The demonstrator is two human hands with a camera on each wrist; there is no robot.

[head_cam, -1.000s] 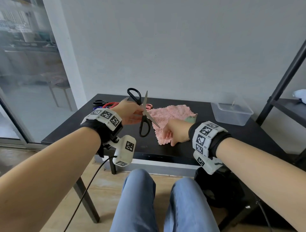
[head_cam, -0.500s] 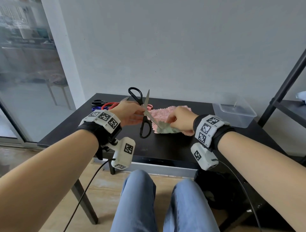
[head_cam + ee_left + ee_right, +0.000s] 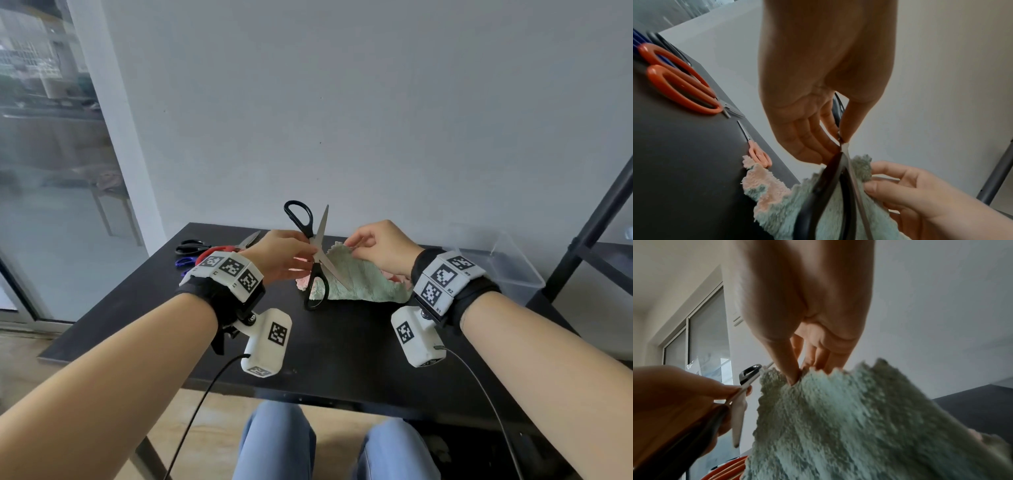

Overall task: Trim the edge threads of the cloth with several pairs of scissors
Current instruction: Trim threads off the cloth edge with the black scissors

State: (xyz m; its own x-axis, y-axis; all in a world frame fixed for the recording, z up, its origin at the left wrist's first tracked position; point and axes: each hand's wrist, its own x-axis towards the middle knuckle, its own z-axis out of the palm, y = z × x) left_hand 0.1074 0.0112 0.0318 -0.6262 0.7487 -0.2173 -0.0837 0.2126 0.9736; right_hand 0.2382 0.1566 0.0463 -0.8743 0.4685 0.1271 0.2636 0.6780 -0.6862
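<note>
My left hand (image 3: 303, 255) pinches the black-handled scissors (image 3: 317, 270) near their pivot, in the air over the black table (image 3: 342, 342). The blades are spread in an X, one pointing up and one lying across the cloth. My right hand (image 3: 349, 245) pinches a corner of the fluffy cloth (image 3: 366, 279) and holds it up, green side towards me. The cloth's pink side (image 3: 303, 282) peeks out low on the left. In the right wrist view my thumb and fingers (image 3: 795, 374) grip the zigzag edge of the cloth (image 3: 838, 418), with a scissor blade (image 3: 737, 418) just to its left.
More scissors lie at the table's back left: a black pair (image 3: 191, 246), a red pair (image 3: 219, 249) and a blue pair (image 3: 183, 262). A small pink pair (image 3: 758, 154) lies by the cloth. A clear plastic box (image 3: 507, 270) stands back right beside a black shelf frame (image 3: 599, 222).
My right hand has lifted a corner of the cloth off the table and turned it, so its green side faces me beside the blades. The left hand kept the scissors nearly still.
</note>
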